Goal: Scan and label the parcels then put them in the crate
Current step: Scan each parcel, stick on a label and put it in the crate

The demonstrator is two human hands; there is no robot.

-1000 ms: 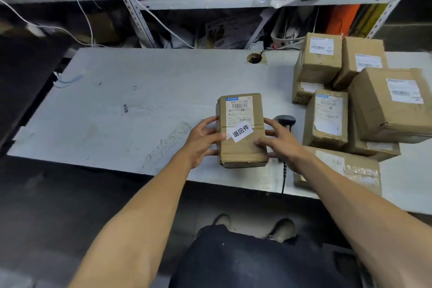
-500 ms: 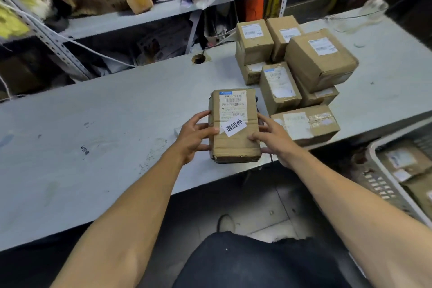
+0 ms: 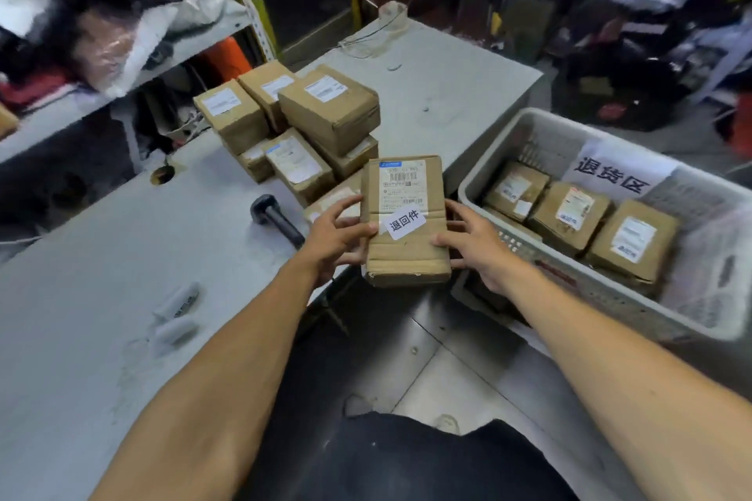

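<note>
A parcel (image 3: 407,224) is held between the fingers of the left hand (image 3: 331,240) and right hand (image 3: 480,246), with a scanner (image 3: 276,218) left of them, stacked parcels (image 3: 301,126) beyond, and a crate (image 3: 610,297) to the right.

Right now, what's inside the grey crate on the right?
The grey crate holds three brown labelled parcels in a row and a white paper sign against its far wall. More cardboard peeks from beneath them; how many lie underneath is hidden.

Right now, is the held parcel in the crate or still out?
Out: both hands, left hand and right hand, hold the parcel beside the crate.
</note>
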